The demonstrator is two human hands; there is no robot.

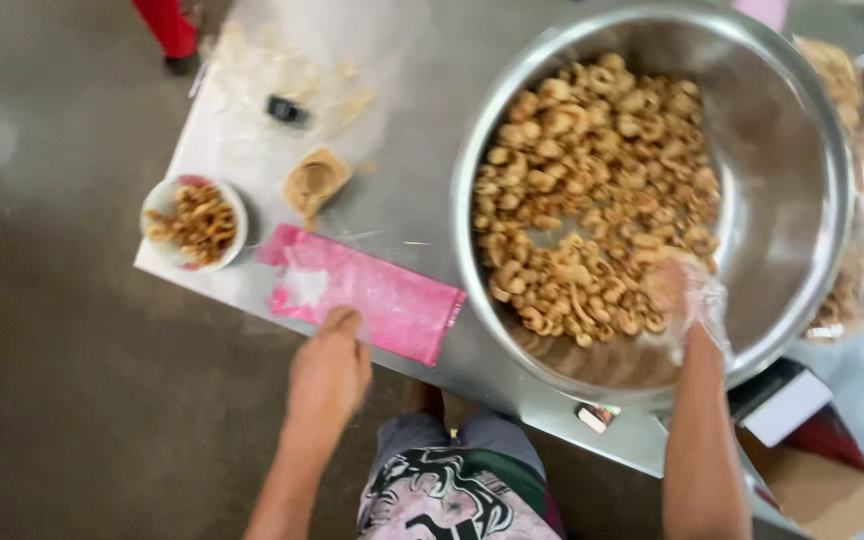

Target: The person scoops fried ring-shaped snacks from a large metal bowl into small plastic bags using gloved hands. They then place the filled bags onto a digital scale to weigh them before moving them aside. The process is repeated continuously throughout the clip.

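Steel bench over grey floor. Big metal bowl of fried snacks sits at its near right edge; your right hand, in a clear plastic glove, digs into the snacks, grip blurred, cannot tell. Pink bag lies flat at the near edge; your left hand pinches its near edge. Small snack bowl occupies the left corner.

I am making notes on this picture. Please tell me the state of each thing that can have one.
Basin: partly filled with fried snacks.
Small bowl: filled with snacks.
Pink bag: lying flat.
Left hand: bare, touching the bag.
Right hand: in clear plastic, in the snacks.
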